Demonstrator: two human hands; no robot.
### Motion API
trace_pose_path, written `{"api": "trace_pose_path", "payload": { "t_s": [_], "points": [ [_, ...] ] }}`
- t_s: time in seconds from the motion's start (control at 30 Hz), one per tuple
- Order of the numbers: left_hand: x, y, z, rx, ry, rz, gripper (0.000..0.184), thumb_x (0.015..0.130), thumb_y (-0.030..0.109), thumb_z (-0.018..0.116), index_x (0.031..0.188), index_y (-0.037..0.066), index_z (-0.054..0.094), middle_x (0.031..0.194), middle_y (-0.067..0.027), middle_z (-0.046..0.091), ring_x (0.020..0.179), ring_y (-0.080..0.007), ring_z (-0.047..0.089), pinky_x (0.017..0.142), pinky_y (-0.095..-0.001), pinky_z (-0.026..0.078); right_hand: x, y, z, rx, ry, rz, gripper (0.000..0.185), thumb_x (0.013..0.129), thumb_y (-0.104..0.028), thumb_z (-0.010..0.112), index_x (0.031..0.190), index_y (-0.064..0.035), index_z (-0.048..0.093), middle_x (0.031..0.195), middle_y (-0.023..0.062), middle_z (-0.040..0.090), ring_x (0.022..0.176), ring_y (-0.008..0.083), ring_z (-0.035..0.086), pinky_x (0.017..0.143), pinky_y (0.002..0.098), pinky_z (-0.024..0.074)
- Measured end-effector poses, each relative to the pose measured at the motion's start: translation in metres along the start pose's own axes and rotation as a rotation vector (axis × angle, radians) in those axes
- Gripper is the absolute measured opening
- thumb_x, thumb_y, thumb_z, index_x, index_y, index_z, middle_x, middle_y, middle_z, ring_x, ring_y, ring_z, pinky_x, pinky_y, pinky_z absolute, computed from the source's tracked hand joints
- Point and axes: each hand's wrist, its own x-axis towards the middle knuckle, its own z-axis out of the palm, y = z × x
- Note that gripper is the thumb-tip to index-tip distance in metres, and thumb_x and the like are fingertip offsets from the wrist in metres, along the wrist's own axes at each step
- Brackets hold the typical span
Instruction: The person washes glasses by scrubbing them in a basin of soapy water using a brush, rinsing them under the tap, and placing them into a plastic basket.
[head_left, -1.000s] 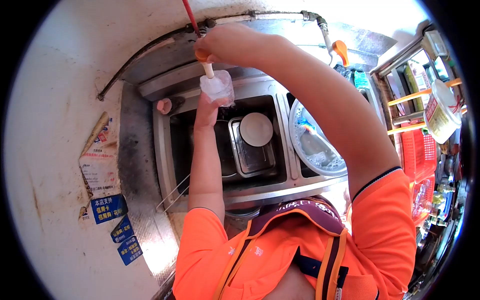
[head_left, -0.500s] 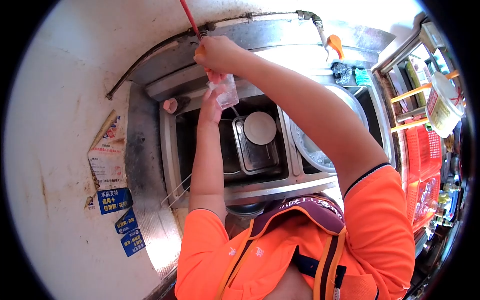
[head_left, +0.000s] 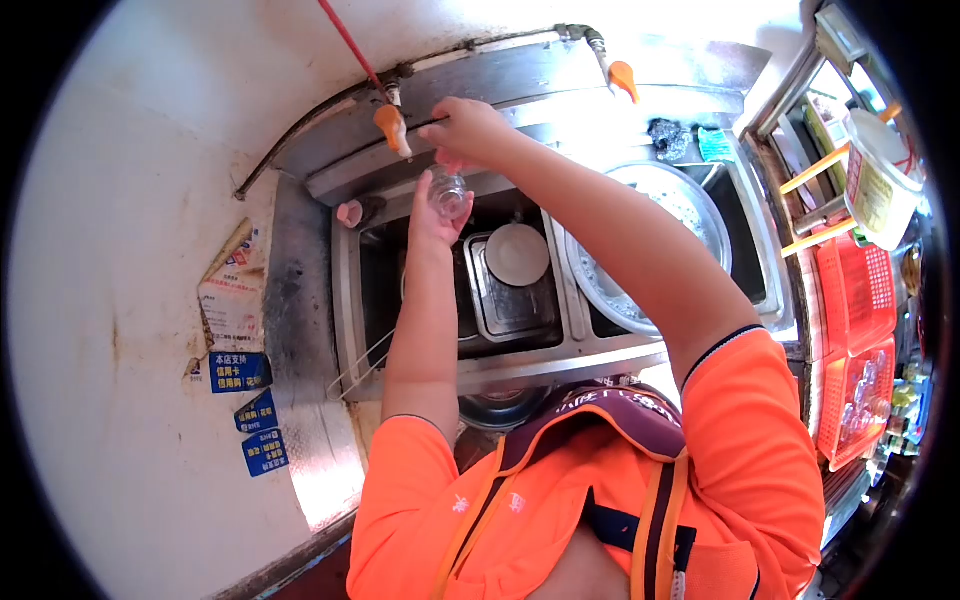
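My left hand (head_left: pixel 433 222) is wrapped round a clear cup (head_left: pixel 448 192), held above the back edge of the left sink basin (head_left: pixel 375 290). Just beyond the cup is my right hand (head_left: pixel 472 130), its fingers curled. Pinkish shapes beneath it may be its fingertips; I cannot make out whether it grips anything. An orange-handled tap (head_left: pixel 391 128) stands to the left of my right hand, apart from it. In the left basin, a white round dish (head_left: pixel 517 255) lies on a rectangular metal tray (head_left: pixel 487 312).
A large round basin (head_left: pixel 712 215) with suds sits in the right sink. Behind it lie a dark scouring pad (head_left: pixel 668 138) and a turquoise packet (head_left: pixel 714 145). Another orange tap (head_left: pixel 623 80) is on the wall pipe. Red baskets (head_left: pixel 858 290) stand at the right.
My right hand has come off the left tap's orange handle and moved right. The cup has turned in my left hand, and its round opening or base now faces me.
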Motion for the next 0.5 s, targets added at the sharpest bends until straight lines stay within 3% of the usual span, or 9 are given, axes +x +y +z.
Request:
{"api": "trace_pose_path", "payload": {
  "t_s": [0.17, 0.27, 0.3, 0.33, 0.37, 0.4, 0.43, 0.47, 0.5],
  "points": [
    [-0.014, -0.019, 0.025, -0.119, 0.157, -0.048, 0.049, 0.075, 0.045, 0.067, 0.104, 0.008, 0.053, 0.097, -0.012, 0.059, 0.083, -0.0313, 0.062, 0.064, -0.0361, 0.058, -0.043, 0.06, -0.039, -0.02, -0.077, 0.046, 0.029, 0.084, -0.031, 0.057, 0.092, -0.0033, 0.063, 0.069, 0.0044, 0.068, 0.064, 0.0157, 0.067, 0.065, 0.0308, 0.0521],
    [-0.017, -0.039, 0.037, -0.3, 0.183, 0.103, 0.047, 0.075, 0.037, 0.068, 0.105, 0.006, 0.051, 0.094, -0.0155, 0.058, 0.084, -0.0372, 0.06, 0.067, -0.0397, 0.058, -0.079, 0.092, -0.061, 0.019, -0.078, 0.099, 0.026, 0.085, -0.028, 0.058, 0.091, -0.0028, 0.065, 0.073, 0.0065, 0.068, 0.061, 0.0155, 0.067, 0.064, 0.0302, 0.0521],
    [-0.019, -0.045, 0.044, -0.303, 0.189, 0.106, 0.046, 0.075, 0.035, 0.068, 0.105, 0.005, 0.05, 0.093, -0.0156, 0.057, 0.083, -0.0384, 0.06, 0.067, -0.0402, 0.058, -0.093, 0.105, -0.063, 0.064, -0.036, 0.087, 0.033, 0.081, -0.033, 0.061, 0.092, -0.0027, 0.065, 0.081, 0.0108, 0.068, 0.067, 0.0205, 0.068, 0.066, 0.0342, 0.0526],
    [-0.025, -0.051, 0.055, -0.308, 0.093, 0.071, 0.046, 0.075, 0.034, 0.067, 0.104, 0.004, 0.05, 0.093, -0.0152, 0.058, 0.084, -0.0371, 0.06, 0.068, -0.0419, 0.057, -0.108, 0.113, -0.068, -0.269, 0.066, -0.029, 0.044, 0.075, -0.041, 0.064, 0.099, -0.0046, 0.064, 0.09, 0.0136, 0.067, 0.081, 0.0271, 0.066, 0.073, 0.039, 0.0518],
    [-0.032, -0.059, 0.069, -0.205, 0.014, 0.092, 0.045, 0.074, 0.037, 0.066, 0.102, 0.004, 0.053, 0.095, -0.0157, 0.059, 0.082, -0.036, 0.061, 0.065, -0.0432, 0.056, -0.124, 0.125, -0.072, -0.186, 0.12, -0.051, 0.053, 0.071, -0.046, 0.066, 0.107, -0.0076, 0.062, 0.097, 0.0145, 0.065, 0.096, 0.0318, 0.061, 0.082, 0.0424, 0.0486],
    [-0.038, -0.069, 0.083, -0.103, -0.062, 0.12, 0.045, 0.074, 0.04, 0.065, 0.099, 0.004, 0.055, 0.096, -0.0163, 0.06, 0.08, -0.0348, 0.061, 0.063, -0.0446, 0.054, -0.148, 0.122, -0.079, -0.184, 0.158, -0.022, 0.061, 0.071, -0.043, 0.07, 0.119, -0.0084, 0.054, 0.099, 0.0181, 0.064, 0.093, 0.0348, 0.061, 0.08, 0.0436, 0.0485],
    [-0.036, -0.081, 0.09, -0.017, -0.166, 0.117, 0.048, 0.074, 0.044, 0.065, 0.1, 0.005, 0.057, 0.1, -0.0164, 0.059, 0.085, -0.0337, 0.06, 0.07, -0.0459, 0.052, -0.161, 0.133, -0.08, -0.099, 0.199, -0.027, 0.064, 0.071, -0.043, 0.07, 0.122, -0.009, 0.051, 0.104, 0.0176, 0.061, 0.097, 0.0343, 0.059, 0.082, 0.0427, 0.0476],
    [-0.069, -0.101, 0.123, -0.015, -0.095, 0.074, 0.054, 0.074, 0.047, 0.065, 0.108, 0.005, 0.056, 0.107, -0.0165, 0.057, 0.095, -0.0312, 0.056, 0.082, -0.047, 0.047, -0.175, 0.145, -0.08, -0.014, 0.24, -0.035, 0.066, 0.071, -0.043, 0.069, 0.124, -0.0097, 0.048, 0.11, 0.0171, 0.058, 0.1, 0.0338, 0.058, 0.084, 0.0418, 0.0467],
    [-0.072, -0.112, 0.128, -0.008, -0.155, 0.019, 0.06, 0.076, 0.048, 0.064, 0.115, 0.004, 0.053, 0.114, -0.0172, 0.054, 0.104, -0.0297, 0.052, 0.09, -0.0473, 0.042, -0.19, 0.156, -0.078, 0.071, 0.281, -0.047, 0.068, 0.072, -0.043, 0.069, 0.127, -0.0103, 0.045, 0.115, 0.0166, 0.056, 0.103, 0.0333, 0.056, 0.086, 0.0409, 0.0458]
  ]
}}
